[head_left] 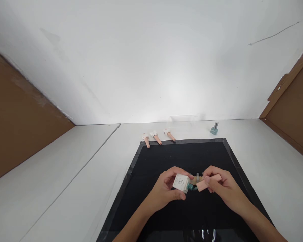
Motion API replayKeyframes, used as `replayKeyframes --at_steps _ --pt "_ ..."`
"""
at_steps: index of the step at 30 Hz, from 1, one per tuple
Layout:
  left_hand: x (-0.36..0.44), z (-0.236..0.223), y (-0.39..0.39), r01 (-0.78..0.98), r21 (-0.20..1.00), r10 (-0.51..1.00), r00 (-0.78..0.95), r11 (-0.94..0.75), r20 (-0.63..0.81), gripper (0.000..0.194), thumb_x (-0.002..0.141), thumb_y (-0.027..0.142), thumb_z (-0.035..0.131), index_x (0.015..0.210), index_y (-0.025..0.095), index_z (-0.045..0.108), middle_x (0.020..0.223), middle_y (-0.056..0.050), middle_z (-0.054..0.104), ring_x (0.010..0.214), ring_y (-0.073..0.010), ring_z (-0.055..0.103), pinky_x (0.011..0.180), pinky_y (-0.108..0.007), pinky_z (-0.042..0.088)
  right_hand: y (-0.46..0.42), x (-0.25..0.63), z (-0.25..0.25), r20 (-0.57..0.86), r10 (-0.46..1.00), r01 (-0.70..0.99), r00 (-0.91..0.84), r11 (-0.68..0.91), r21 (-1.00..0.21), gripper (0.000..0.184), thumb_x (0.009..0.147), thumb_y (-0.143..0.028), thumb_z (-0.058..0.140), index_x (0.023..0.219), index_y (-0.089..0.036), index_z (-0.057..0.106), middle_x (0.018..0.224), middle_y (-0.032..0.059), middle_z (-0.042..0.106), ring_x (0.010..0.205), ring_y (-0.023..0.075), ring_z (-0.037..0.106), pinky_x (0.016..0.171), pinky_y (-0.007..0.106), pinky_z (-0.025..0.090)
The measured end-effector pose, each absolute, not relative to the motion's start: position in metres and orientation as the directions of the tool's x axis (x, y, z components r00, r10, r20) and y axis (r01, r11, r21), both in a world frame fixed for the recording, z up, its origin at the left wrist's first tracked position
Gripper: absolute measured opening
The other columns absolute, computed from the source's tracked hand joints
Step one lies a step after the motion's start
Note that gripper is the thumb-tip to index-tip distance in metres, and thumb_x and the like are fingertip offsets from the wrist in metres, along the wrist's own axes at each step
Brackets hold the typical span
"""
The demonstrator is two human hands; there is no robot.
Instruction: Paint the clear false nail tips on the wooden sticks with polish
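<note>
Low over the black mat, my left hand [160, 193] grips a white, square nail polish bottle [180, 182] lying on its side, its green-smeared neck facing right. My right hand [223, 183] pinches the long peach cap [209, 182] of that bottle. From the cap a dark green brush [194, 188] reaches left to the bottle's mouth; whether its tip is inside, I cannot tell. Just behind the brush is a tan piece with a small grey upright part [198, 177], mostly hidden by my hands.
Three white nail polish bottles with peach caps [157, 138] lie along the back left edge of the black mat [151, 158]. A grey-blue bottle [214, 128] with a silver cap stands at the back right. Brown boards [293, 111] and a white wall [146, 67] bound the table.
</note>
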State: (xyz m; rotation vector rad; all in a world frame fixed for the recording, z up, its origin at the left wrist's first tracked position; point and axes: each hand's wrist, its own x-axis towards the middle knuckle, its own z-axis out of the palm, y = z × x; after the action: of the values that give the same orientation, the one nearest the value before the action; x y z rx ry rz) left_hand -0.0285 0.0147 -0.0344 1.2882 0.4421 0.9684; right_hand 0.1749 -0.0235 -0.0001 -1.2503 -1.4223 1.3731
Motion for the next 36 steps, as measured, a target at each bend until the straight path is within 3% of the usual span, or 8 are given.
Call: replayKeyframes --at_steps 9,25,36 --pt "-0.030 -0.035 0.015 -0.313 0.946 0.819 0.519 -0.085 0.245 0.037 0.062 0.030 0.083 0.095 0.023 0.069 0.097 -0.006 0.070 0.089 -0.0200 0.063 0.074 -0.028 0.047 -0.022 0.172 0.000 -0.110 0.972 0.001 -0.208 -0.112 -0.994 0.031 0.081 -0.046 0.059 0.066 -0.018 0.057 0.053 -0.0052 0.042 0.051 0.0110 0.035 0.050 0.025 0.027" --pt "-0.028 -0.034 0.014 -0.360 0.916 0.799 0.489 -0.179 0.349 0.031 0.065 0.023 0.082 0.092 0.026 0.067 0.102 -0.005 0.060 0.085 -0.0167 0.059 0.070 -0.026 0.047 -0.022 0.165 0.006 -0.241 0.953 -0.185 -0.182 -0.274 -0.944 0.035 0.072 -0.047 0.068 0.061 -0.018 0.054 0.048 -0.0073 0.038 0.049 0.0098 0.030 0.049 0.025 0.024" --pt "-0.031 -0.032 0.016 -0.294 0.946 0.866 0.428 -0.138 0.260 0.037 0.061 0.037 0.083 0.089 0.021 0.065 0.096 -0.008 0.063 0.084 -0.0199 0.059 0.069 -0.028 0.047 -0.021 0.165 0.007 -0.247 0.959 -0.211 -0.136 -0.272 -0.939 0.042 0.070 -0.055 0.070 0.058 -0.018 0.054 0.047 -0.0070 0.039 0.048 0.0092 0.030 0.049 0.025 0.024"
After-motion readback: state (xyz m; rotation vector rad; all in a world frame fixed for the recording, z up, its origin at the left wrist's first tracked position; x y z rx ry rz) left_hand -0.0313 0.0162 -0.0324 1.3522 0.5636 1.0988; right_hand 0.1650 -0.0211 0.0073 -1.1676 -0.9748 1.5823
